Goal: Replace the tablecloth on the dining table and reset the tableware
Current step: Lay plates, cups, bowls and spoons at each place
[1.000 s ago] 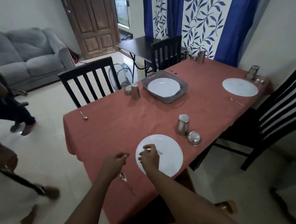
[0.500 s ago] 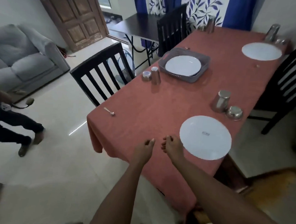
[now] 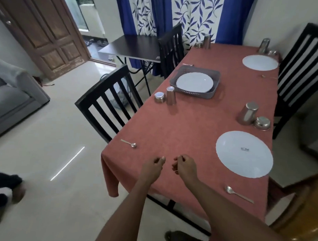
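A: Logging hands first. Our left hand (image 3: 153, 165) and right hand (image 3: 185, 165) hover side by side over the near part of the tablecloth (image 3: 181, 124), fingers loosely curled. We see nothing held in the left; a thin pale line shows under the right, too small for us to name.

B: Cloth position?

A: Rust-red cloth spread flat over the dining table, its corner (image 3: 112, 183) hanging free at the near left. Tableware on it: near plate (image 3: 243, 154) just right of our hands, spoon (image 3: 239, 194) nearer us, a second spoon (image 3: 129, 143) by the left edge, an upturned steel tumbler (image 3: 247, 113) touching a small steel bowl (image 3: 262, 123), and a grey basket (image 3: 193, 91) holding another plate.

B: Handling notes?

A: We judge the cloth soft and light, liable to wrinkle or drag; take it at the hanging corner or hem. Plates look rigid and breakable, so we would lift each by opposite rim edges. Steel pieces look smooth and may tip easily. Spoons: pinch mid-handle.
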